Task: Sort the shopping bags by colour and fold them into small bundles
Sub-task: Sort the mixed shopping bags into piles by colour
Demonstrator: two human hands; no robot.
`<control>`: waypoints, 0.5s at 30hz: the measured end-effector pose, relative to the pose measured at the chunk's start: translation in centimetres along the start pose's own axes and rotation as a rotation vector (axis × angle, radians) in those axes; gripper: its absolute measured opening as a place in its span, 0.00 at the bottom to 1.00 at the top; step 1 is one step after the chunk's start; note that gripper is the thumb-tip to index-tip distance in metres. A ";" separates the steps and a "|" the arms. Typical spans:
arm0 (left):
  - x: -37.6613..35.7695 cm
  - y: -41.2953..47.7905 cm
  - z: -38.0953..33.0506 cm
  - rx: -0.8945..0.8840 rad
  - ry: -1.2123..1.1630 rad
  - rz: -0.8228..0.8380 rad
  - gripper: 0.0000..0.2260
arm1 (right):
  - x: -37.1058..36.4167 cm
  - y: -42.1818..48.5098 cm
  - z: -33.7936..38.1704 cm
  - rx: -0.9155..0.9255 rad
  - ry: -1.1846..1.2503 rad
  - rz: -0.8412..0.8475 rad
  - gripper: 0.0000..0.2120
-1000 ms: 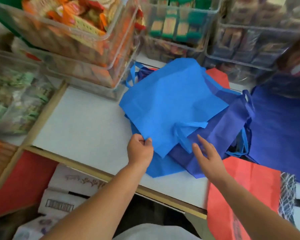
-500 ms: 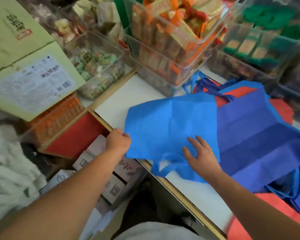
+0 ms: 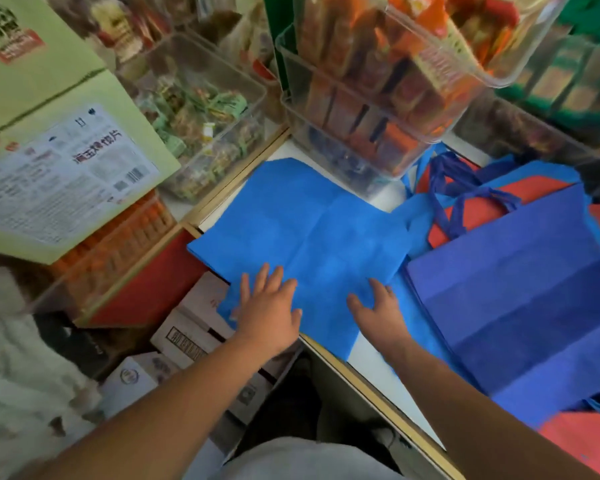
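A light blue shopping bag (image 3: pixel 309 230) lies spread flat on the white table (image 3: pixel 374 362), its left corner hanging over the table's edge. My left hand (image 3: pixel 269 308) presses flat on the bag's near left part, fingers spread. My right hand (image 3: pixel 381 311) rests flat on its near right part. To the right lies a darker blue bag (image 3: pixel 520 306) with creases and dark handles (image 3: pixel 465 195). Red bags show beneath it at the back (image 3: pixel 489 209) and at the near right (image 3: pixel 586 441).
Clear plastic bins of snack packs (image 3: pixel 371 109) stand stacked at the table's back edge, with another bin (image 3: pixel 201 112) to the left. A green carton (image 3: pixel 59 140) leans at left. White boxes (image 3: pixel 191 341) sit on the floor below the table's edge.
The light blue bag moved left and now lies flat on the table. My left hand let go of its corner and now presses flat on it; my right hand stays flat on it.
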State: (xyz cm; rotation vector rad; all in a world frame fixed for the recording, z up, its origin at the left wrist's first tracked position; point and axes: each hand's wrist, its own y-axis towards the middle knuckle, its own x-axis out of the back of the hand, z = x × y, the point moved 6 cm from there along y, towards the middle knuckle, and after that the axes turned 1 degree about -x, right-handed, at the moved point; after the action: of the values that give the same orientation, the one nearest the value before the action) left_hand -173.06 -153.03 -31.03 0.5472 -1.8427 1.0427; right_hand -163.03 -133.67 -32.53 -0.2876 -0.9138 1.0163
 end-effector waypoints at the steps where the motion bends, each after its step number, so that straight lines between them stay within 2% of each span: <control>1: 0.4 -0.1 -0.1 -0.021 0.072 -0.017 0.26 | -0.8 0.2 0.7 -0.023 0.038 0.013 0.27; 4: 0.7 0.0 -0.4 -0.071 0.294 0.023 0.27 | -2.1 0.6 2.6 -0.061 0.157 0.074 0.24; 8: 1.0 -0.2 -2.6 -0.101 0.458 0.130 0.26 | 0.1 -0.4 2.7 -0.042 0.068 0.122 0.26; 10: 1.0 0.2 -5.9 -0.186 0.345 0.151 0.21 | 2.5 -1.3 1.3 -0.036 0.075 0.104 0.23; 12: 0.1 0.5 -10.2 -0.260 0.028 0.196 0.19 | 5.1 -2.7 -1.0 -0.036 0.130 0.085 0.15; 14: -1.8 0.1 -14.3 -0.298 -0.233 0.281 0.22 | 8.4 -4.6 -4.6 -0.050 0.146 -0.023 0.10; 15: -2.8 -0.1 -16.1 -0.332 -0.270 0.307 0.22 | 10.4 -5.5 -6.8 -0.056 0.119 -0.136 0.09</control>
State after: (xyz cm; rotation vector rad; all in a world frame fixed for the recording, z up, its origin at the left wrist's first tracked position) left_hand -163.55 -139.76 -29.93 0.2169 -2.3365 0.8585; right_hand -152.26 -126.68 -27.99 -0.3245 -0.8434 0.8405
